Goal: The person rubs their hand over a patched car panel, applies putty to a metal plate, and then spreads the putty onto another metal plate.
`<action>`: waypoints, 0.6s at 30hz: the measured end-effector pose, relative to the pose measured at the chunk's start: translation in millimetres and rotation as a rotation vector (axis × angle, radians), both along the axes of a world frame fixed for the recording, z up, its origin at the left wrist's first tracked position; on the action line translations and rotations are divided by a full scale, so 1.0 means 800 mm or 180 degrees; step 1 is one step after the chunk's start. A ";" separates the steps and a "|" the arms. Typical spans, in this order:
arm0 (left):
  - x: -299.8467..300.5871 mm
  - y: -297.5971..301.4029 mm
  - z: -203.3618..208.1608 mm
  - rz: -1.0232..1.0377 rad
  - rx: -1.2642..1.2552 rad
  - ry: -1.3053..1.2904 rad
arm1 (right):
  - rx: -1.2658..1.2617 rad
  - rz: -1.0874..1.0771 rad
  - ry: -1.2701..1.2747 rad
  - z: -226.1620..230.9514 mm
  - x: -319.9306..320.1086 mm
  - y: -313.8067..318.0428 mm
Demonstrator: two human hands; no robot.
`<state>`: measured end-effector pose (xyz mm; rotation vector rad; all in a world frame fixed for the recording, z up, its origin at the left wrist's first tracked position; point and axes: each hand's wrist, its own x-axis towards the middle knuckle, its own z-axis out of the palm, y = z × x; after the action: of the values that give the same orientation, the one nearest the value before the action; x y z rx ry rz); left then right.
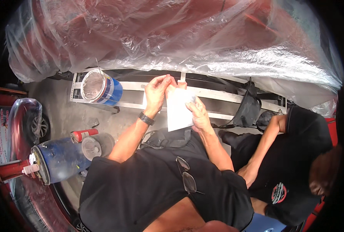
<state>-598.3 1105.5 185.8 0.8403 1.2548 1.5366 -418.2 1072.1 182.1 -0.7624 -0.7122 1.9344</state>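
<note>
My right hand point(198, 113) grips a white flat sheet point(178, 116) by its right side, with the thumb lying across its face. The sheet is tilted in front of my chest; I cannot tell whether it is paper or a stiff board. At its upper left corner my left hand point(155, 92), a dark band on the wrist, has its fingertips pinched together. A small pinkish piece shows beside those fingertips, too unclear to name. Just beyond the sheet's top edge a pale handle-like strip point(182, 84) sticks up over the metal frame.
An open blue tin point(112, 92) with a coated lid stands on the pale metal frame point(135, 86). Plastic film point(172, 34) covers a red vehicle ahead. A co-worker point(295, 162) sits close on my right, near a black bag point(248, 106). Left are a blue drum point(63, 160) and fire extinguisher point(84, 134).
</note>
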 end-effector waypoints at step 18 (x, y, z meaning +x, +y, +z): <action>-0.021 0.006 -0.005 0.0136 0.0102 -0.1261 | 0.0663 -0.0077 -0.1121 0.041 0.045 0.029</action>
<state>-615.0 1110.5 182.1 0.4972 0.9644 1.6625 -382.1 1095.3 215.3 -0.9855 -1.0934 1.6876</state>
